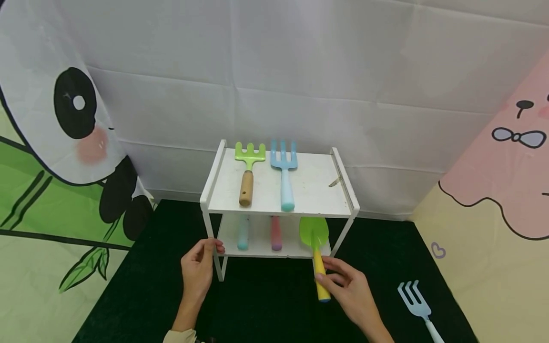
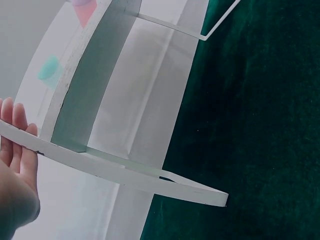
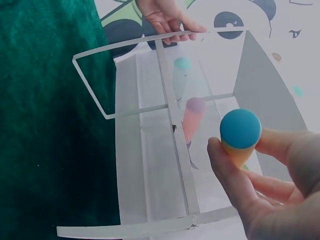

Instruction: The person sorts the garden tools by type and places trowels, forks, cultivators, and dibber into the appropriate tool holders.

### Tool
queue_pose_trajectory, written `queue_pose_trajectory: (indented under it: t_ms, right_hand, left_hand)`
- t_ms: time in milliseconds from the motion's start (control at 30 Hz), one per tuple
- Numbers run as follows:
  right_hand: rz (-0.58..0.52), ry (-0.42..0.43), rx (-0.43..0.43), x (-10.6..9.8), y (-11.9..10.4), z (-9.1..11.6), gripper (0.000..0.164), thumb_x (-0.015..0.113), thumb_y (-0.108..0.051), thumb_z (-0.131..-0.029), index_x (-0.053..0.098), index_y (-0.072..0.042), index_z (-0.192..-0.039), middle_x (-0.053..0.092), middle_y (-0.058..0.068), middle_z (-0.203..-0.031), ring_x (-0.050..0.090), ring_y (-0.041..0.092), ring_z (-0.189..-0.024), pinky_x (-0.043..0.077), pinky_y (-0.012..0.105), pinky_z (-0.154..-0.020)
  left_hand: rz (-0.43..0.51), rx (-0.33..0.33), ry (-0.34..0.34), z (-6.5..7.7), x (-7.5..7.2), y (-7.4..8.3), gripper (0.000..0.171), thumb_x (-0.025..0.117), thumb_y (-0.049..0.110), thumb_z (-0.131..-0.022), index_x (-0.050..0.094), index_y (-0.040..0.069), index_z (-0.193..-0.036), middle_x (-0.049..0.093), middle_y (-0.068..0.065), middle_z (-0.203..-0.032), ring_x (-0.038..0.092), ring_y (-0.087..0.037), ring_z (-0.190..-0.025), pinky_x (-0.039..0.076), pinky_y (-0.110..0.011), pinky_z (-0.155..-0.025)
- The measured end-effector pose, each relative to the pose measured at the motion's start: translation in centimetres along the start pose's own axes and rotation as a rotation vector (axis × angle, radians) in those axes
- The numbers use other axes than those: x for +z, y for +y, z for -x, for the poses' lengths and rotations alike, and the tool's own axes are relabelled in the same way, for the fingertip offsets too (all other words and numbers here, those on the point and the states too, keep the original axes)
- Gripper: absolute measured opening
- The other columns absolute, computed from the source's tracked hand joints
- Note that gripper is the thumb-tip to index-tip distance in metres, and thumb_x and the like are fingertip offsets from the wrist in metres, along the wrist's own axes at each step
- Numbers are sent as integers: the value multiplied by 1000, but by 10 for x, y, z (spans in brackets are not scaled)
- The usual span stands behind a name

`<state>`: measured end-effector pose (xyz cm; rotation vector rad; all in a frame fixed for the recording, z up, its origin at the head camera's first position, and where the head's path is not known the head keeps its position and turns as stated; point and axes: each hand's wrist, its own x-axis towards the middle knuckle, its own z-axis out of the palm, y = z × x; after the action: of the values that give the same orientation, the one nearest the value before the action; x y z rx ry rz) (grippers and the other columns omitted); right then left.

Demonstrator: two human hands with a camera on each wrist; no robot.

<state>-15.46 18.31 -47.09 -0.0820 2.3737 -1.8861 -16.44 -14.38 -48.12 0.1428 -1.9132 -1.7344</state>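
My right hand [image 1: 349, 286] pinches the yellow handle of a green-bladed garden trowel [image 1: 314, 232]; its blade overlaps the lower shelf of a white two-tier rack [image 1: 313, 188] in the head view. The handle's blue end [image 3: 240, 128] faces the right wrist camera. With its fingers, my left hand [image 1: 199, 267] grips the rack's front left leg [image 2: 100, 165]. On the lower shelf, a light teal handle [image 1: 243, 233] and a pink handle with a purple end [image 1: 276, 233] stick out; their heads are hidden under the top shelf.
The top shelf bears a green hand fork [image 1: 246, 176] with a wooden handle and a light blue fork [image 1: 284, 176]. Another pale blue fork [image 1: 418, 305] lies on the dark green cloth [image 1: 266, 300] at right. A white printed backdrop [image 1: 291, 71] hangs close behind the rack.
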Motion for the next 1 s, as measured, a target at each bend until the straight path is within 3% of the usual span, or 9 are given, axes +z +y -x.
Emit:
queue_pose_trajectory:
  t_ms: [367,600,1000]
  right_hand:
    - [1,37,-45,11,-1,-13,47,79,-18,-92,64,-3,-133,64,15,-128,73,24,-102,61,28,-79]
    - [20,44,-89,17,-4,-21,47,78,-20,-93,64,-2,-133,65,17,-127,74,23,-99,60,27,-78]
    - [68,95,-142,28,-6,-35,42,77,-16,-94,65,0,-130,67,19,-125,75,25,-95,61,26,-73]
  left_hand:
    - [9,0,-2,0,0,-2,28,52,8,-108,68,-10,-94,70,-11,-85,66,-8,-79,54,-16,-84]
    - [8,4,-13,-7,-3,-36,29,53,14,-109,71,-4,-95,72,-7,-88,67,-11,-81,53,-16,-84]
    - [-1,-9,-9,-1,-1,-2,28,52,7,-108,69,-9,-93,71,-14,-85,67,-10,-79,54,-17,-84]
